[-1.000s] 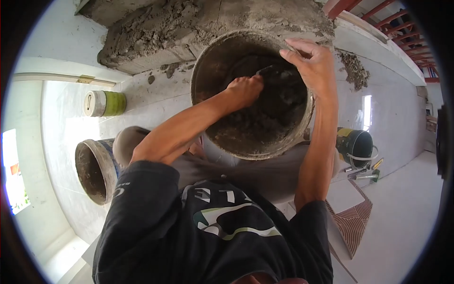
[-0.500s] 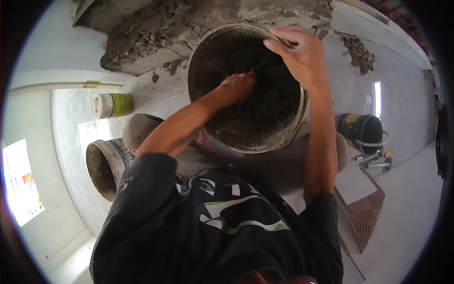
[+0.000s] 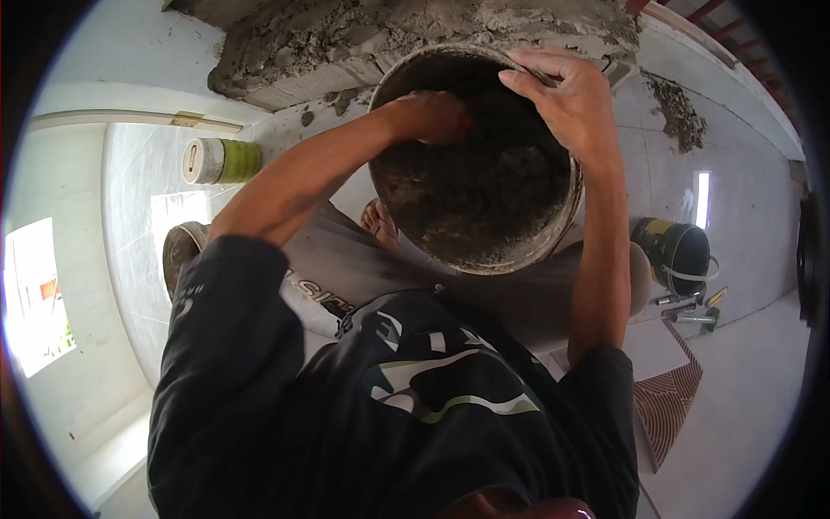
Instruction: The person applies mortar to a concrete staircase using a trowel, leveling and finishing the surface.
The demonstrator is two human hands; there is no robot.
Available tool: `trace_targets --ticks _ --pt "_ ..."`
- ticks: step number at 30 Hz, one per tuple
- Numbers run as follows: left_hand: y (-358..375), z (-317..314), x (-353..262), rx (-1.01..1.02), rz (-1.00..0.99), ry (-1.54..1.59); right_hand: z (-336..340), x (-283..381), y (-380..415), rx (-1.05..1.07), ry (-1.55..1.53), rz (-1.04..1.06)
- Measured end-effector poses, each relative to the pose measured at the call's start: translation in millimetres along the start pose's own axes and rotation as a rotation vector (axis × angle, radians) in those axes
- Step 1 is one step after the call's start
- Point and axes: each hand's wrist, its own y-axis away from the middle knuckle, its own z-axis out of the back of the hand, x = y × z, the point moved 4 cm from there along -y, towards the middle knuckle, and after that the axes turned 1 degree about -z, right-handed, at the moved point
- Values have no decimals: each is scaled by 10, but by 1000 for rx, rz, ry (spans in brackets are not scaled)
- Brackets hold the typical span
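A large mortar-caked bucket [image 3: 577, 186] stands tilted between my knees, its mouth facing me. Dark wet mortar [image 3: 519, 186] lies inside. Deep in the bucket, near its far left wall, my left hand [image 3: 432, 117] is closed around a tool; only a bit of its red handle [image 3: 466, 123] shows, and the working end is hidden in shadow. My right hand [image 3: 571, 91] grips the bucket's far right rim, thumb on the inner side and fingers over the edge.
Beyond the bucket runs a rough mortar-covered ledge [image 3: 346, 48]. Left are a green-and-white pail [image 3: 221, 162] and another bucket [image 3: 180, 251], partly behind my arm. Right lie a dark bucket [image 3: 674, 251], hand tools [image 3: 692, 317] and a tile with combed adhesive [image 3: 670, 406]. Mortar crumbs [image 3: 674, 112] spot the floor.
My left hand has moved toward the far wall inside the bucket, and its forearm has swung up. A red handle now shows. My right hand keeps its hold on the rim; the view has shifted slightly.
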Motion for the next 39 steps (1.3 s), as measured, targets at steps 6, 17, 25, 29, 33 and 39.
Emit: trace_targets --ticks 6,17,25,29,33,39 --pt "-190 -687 -122 28 -198 12 -38 56 77 67 -21 40" --pt "-236 -914 -666 161 -143 294 3 98 -24 115 -248 -127" --pt "186 -709 -827 182 -24 579 134 -146 -117 -36 -221 -125" --pt "192 -577 -940 314 72 781 175 -131 -186 -43 -131 -185" --pt "394 -554 -876 400 152 903 154 -189 -340 -20 -67 -189" --pt "818 -71 -564 430 57 1092 -108 -349 -577 33 -5 -275"
